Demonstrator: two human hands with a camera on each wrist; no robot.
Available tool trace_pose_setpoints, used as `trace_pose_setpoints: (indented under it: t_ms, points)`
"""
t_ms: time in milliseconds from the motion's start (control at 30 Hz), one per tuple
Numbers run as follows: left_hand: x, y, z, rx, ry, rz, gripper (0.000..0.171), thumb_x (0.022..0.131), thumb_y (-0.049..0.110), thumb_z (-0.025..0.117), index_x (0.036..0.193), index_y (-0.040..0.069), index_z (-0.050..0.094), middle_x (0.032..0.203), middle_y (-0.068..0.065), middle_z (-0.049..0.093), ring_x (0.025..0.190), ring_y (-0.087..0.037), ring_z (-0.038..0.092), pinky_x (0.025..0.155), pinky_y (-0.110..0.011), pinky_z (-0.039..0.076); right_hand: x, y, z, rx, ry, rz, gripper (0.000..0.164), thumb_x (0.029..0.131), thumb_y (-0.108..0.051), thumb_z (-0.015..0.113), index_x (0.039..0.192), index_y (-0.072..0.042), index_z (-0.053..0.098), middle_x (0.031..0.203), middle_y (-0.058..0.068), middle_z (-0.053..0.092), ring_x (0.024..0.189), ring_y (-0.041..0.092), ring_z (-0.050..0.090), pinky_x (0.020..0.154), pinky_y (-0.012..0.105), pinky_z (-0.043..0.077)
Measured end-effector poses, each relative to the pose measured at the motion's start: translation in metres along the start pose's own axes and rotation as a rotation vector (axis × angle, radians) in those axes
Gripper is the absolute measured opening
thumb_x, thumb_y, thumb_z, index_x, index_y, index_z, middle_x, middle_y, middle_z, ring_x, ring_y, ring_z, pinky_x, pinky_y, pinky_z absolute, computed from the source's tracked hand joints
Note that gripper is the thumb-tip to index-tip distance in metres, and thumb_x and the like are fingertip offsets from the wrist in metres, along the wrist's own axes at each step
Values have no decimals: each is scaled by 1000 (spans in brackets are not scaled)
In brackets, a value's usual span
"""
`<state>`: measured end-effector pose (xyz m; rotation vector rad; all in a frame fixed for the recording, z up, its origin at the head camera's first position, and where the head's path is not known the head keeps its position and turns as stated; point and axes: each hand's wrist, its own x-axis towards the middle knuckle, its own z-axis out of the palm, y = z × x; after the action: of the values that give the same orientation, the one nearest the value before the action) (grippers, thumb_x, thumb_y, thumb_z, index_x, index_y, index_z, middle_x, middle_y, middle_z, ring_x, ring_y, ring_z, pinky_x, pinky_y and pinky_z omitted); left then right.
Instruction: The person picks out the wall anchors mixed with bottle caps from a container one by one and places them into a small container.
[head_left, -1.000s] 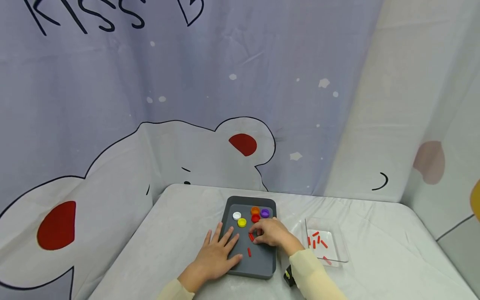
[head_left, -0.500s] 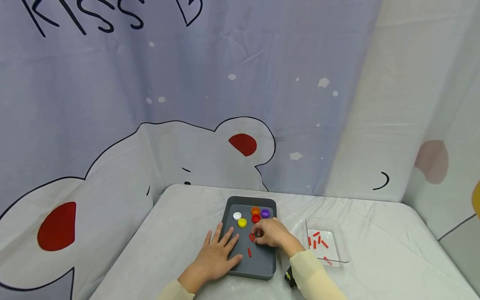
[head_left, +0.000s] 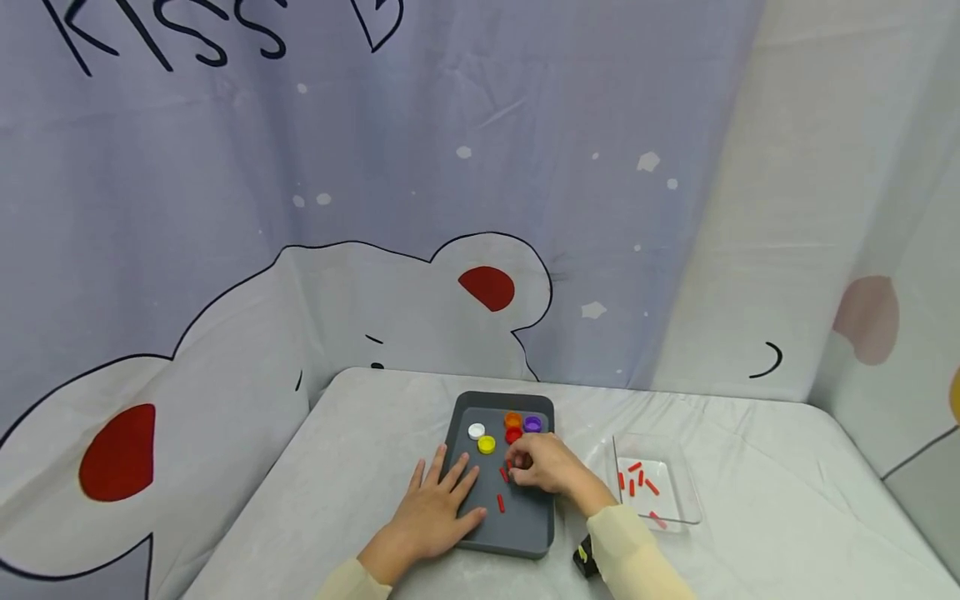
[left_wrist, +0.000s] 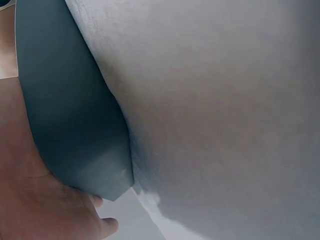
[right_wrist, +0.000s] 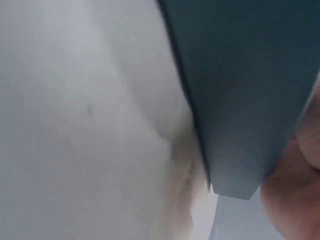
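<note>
In the head view a grey tray [head_left: 517,533] lies on the white-covered table. My left hand [head_left: 427,518], its fingers spread and straight, rests over the tray's left edge. My right hand [head_left: 546,463] is above the tray's right half, thumb and index finger pinching a small red stick that is mostly hidden by the fingers. One red stick [head_left: 504,474] lies just left of those fingertips, and another red stick [head_left: 501,503] lies nearer the front. The left wrist view shows the left palm [left_wrist: 42,175] against the tray's outer wall; the right wrist view shows curled right fingers [right_wrist: 295,195] beyond the wall.
Small round caps stand in the tray's far half: white [head_left: 476,431], yellow [head_left: 487,444], orange [head_left: 513,421], red [head_left: 513,435] and purple [head_left: 532,424]. A clear box [head_left: 686,500] with several red sticks stands right of the tray. A black object [head_left: 585,558] lies by the right sleeve.
My right hand has risen slightly from the tray floor, with the red stick between its fingertips moving away from the one lying beside it. The left hand has stayed in place.
</note>
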<state>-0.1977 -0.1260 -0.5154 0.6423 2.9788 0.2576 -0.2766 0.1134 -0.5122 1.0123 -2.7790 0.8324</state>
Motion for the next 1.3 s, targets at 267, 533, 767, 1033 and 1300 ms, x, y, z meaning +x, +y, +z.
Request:
trace_pose_setpoints:
  t_ms: [267, 533, 767, 1033, 1300]
  points:
    - [2, -2, 3, -12, -3, -8, 72, 101, 65, 39, 158, 21, 39, 167, -3, 27, 156, -38, 0, 120, -66, 6, -9, -6, -12, 253, 85, -11, 17, 86, -8, 77, 103, -3, 74, 82, -7, 62, 74, 3, 54, 68, 22, 51]
    - [2, -1, 3, -8, 2, -11, 73, 100, 66, 39, 158, 22, 40, 167, -3, 28, 156, -38, 2, 120, -65, 8, -25, -12, -31, 442, 191, 8, 20, 88, -10, 78, 107, -3, 75, 82, -2, 65, 72, 6, 57, 67, 22, 51]
    - [1, -1, 3, -4, 6, -2, 72, 101, 66, 39, 157, 21, 40, 166, -3, 29, 156, -38, 3, 120, -65, 9, -41, -11, -42, 506, 237, 41, 22, 90, -6, 76, 111, -1, 73, 83, 3, 64, 73, 10, 57, 65, 23, 50]
    - [2, -2, 4, -9, 14, 10, 71, 101, 65, 40, 157, 21, 40, 167, -4, 28, 156, -40, 3, 120, -66, 8, -60, -1, -58, 511, 253, 81, 24, 91, -9, 76, 114, -2, 73, 85, -1, 65, 76, 8, 60, 69, 23, 52]
    - [2, -4, 4, -28, 23, 22, 71, 101, 63, 41, 157, 19, 41, 166, -6, 29, 155, -41, 3, 119, -67, 7, -76, 9, -69, 481, 294, 103, 24, 91, -8, 76, 114, -2, 73, 85, 0, 66, 76, 7, 61, 67, 24, 52]
